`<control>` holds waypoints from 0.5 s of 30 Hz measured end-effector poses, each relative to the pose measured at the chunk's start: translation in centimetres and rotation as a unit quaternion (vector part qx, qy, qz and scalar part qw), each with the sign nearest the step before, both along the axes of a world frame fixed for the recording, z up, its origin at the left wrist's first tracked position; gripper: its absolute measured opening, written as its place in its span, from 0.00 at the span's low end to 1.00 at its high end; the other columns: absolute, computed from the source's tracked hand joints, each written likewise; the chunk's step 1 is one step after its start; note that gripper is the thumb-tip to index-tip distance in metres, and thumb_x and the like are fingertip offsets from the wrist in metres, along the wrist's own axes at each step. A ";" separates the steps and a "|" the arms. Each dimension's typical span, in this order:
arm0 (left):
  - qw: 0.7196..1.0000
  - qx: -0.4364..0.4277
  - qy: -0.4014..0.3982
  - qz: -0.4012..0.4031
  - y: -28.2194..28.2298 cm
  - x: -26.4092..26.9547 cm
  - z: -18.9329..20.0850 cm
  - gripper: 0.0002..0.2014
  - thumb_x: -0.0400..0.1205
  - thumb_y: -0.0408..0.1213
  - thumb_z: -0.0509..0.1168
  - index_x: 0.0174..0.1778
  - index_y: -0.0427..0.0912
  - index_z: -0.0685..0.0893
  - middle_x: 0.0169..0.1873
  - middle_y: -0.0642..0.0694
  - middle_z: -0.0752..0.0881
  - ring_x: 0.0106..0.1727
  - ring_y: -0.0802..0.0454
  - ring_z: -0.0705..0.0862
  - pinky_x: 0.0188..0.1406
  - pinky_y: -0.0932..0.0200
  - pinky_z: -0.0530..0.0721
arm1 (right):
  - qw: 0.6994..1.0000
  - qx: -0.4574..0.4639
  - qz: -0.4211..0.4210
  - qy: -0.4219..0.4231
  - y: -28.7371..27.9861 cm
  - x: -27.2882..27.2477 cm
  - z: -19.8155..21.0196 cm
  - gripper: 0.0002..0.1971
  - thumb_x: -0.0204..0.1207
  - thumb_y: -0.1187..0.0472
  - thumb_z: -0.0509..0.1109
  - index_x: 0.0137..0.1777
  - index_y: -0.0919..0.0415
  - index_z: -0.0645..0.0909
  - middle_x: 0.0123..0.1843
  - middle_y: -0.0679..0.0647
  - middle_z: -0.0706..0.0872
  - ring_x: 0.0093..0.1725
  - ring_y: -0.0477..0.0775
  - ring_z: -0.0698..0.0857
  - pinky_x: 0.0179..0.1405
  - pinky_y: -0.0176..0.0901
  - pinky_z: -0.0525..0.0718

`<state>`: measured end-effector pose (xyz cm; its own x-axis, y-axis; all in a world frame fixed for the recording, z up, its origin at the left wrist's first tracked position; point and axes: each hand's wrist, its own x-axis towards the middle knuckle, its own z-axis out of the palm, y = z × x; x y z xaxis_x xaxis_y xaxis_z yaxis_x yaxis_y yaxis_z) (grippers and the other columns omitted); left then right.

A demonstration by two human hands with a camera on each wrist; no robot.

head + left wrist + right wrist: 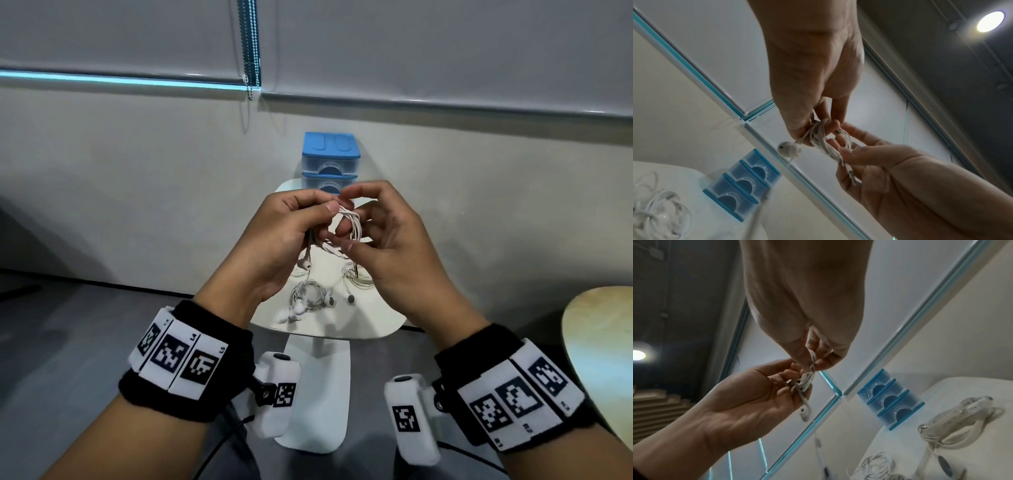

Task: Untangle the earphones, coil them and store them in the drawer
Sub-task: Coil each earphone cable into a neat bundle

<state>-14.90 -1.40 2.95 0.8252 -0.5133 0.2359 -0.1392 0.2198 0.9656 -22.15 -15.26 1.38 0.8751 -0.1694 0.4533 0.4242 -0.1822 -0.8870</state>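
Grey blinds and a pale wall stand behind a small white worktop (373, 329); on it, in the head view, we see a blue drawer unit (331, 161) at the back and more earphone sets (310, 298) lying loose in front. Above them we hold the earphones (349, 222) in the air between both hands; the left hand (291, 236) has fingers and thumb curled round the gathered cable, and the right hand (380, 236) pinches the coil with thumb and forefinger while its other fingers spread.

From the left wrist view the coil (824, 139) sits against the left fingertips, one earbud (789, 148) hanging free below; the right hand (869, 159) comes in from below, palm up.

From the right wrist view the cable (806, 379) runs between both hands, though which strand the right fingers pinch we cannot quite tell; an earbud (804, 413) dangles under the left hand (748, 402).

As we judge it, the loops could spring loose if either pinch slackens; the dangling earbud could snag the sets below and tangle again; the drawers look closed, so opening one may cost us a hand.
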 end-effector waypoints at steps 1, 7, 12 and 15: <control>1.000 -0.011 0.006 0.006 0.0 0.1 0.0 0.08 0.86 0.26 0.65 0.47 0.33 0.89 0.35 0.46 0.89 0.32 0.56 0.79 0.34 0.67 0.79 | 1.000 -0.023 -0.009 -0.008 0.1 0.0 0.0 0.25 0.75 0.79 0.74 0.65 0.54 0.79 0.47 0.52 0.87 0.50 0.58 0.90 0.44 0.52 0.87; 0.995 -0.067 0.027 0.070 0.0 1.2 -0.2 0.08 0.86 0.26 0.65 0.53 0.31 0.91 0.30 0.48 0.82 0.29 0.57 0.76 0.43 0.59 0.77 | 0.996 -0.088 -0.026 -0.001 -0.8 0.3 0.1 0.31 0.74 0.80 0.72 0.68 0.46 0.81 0.60 0.51 0.87 0.59 0.52 0.90 0.44 0.39 0.83; 0.992 -0.111 0.039 0.042 -0.3 1.3 0.3 0.09 0.86 0.25 0.64 0.56 0.29 0.89 0.30 0.48 0.81 0.26 0.59 0.74 0.37 0.64 0.79 | 0.997 -0.066 -0.014 0.035 -1.9 0.6 -0.2 0.30 0.74 0.80 0.74 0.69 0.50 0.81 0.57 0.55 0.88 0.45 0.52 0.88 0.48 0.45 0.87; 0.998 -0.062 0.006 0.028 -0.8 1.2 0.2 0.09 0.86 0.26 0.65 0.56 0.32 0.90 0.34 0.45 0.83 0.25 0.58 0.73 0.34 0.63 0.78 | 0.996 -0.076 0.006 0.052 -2.3 0.8 0.0 0.26 0.72 0.78 0.77 0.65 0.55 0.82 0.55 0.57 0.90 0.46 0.55 0.89 0.52 0.50 0.90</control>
<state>-13.74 -2.20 3.19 0.8546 -0.4343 0.2847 -0.1433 0.3298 0.9331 -21.35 -17.51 1.37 0.9206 -0.0952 0.3788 0.3336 -0.3131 -0.8892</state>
